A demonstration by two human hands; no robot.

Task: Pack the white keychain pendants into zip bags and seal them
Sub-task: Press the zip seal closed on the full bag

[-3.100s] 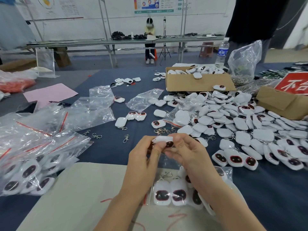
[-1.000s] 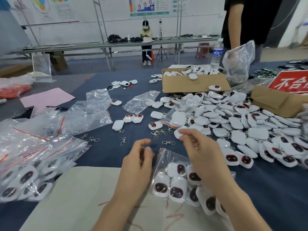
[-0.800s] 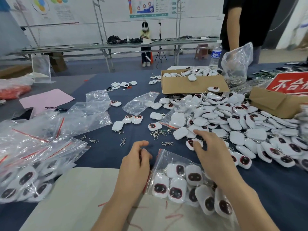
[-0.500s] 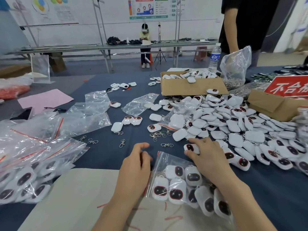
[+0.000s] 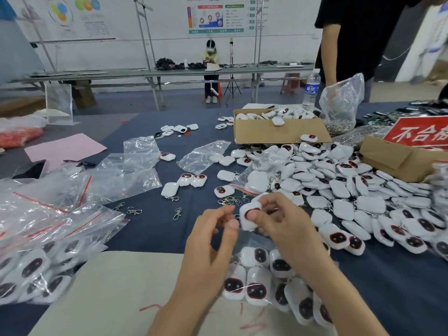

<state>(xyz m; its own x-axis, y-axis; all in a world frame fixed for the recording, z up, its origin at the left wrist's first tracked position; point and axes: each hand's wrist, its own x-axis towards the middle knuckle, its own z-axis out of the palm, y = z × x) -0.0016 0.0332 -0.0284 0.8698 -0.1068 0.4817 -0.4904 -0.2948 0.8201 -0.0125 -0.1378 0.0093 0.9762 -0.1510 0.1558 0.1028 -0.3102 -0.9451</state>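
My right hand (image 5: 274, 221) pinches one white keychain pendant (image 5: 248, 220) with a dark red-ringed face, lifted above the table. My left hand (image 5: 213, 241) is raised beside it with curled fingers, thumb tip close to the pendant's left edge; whether it grips anything cannot be told. Below both hands lies a clear zip bag (image 5: 257, 284) filled with several pendants, partly hidden by my right forearm. A big heap of loose pendants (image 5: 344, 190) spreads to the right.
Filled zip bags (image 5: 36, 263) and empty ones (image 5: 126, 173) lie at the left. Loose metal clasps (image 5: 177, 212) sit ahead. A cardboard box (image 5: 278, 129) of pendants, a water bottle (image 5: 311, 89) and a standing person (image 5: 351, 40) are at the back right.
My right hand has picked a pendant off the heap's edge and brought it up towards the left hand. My left hand has lifted off the bag's mouth.
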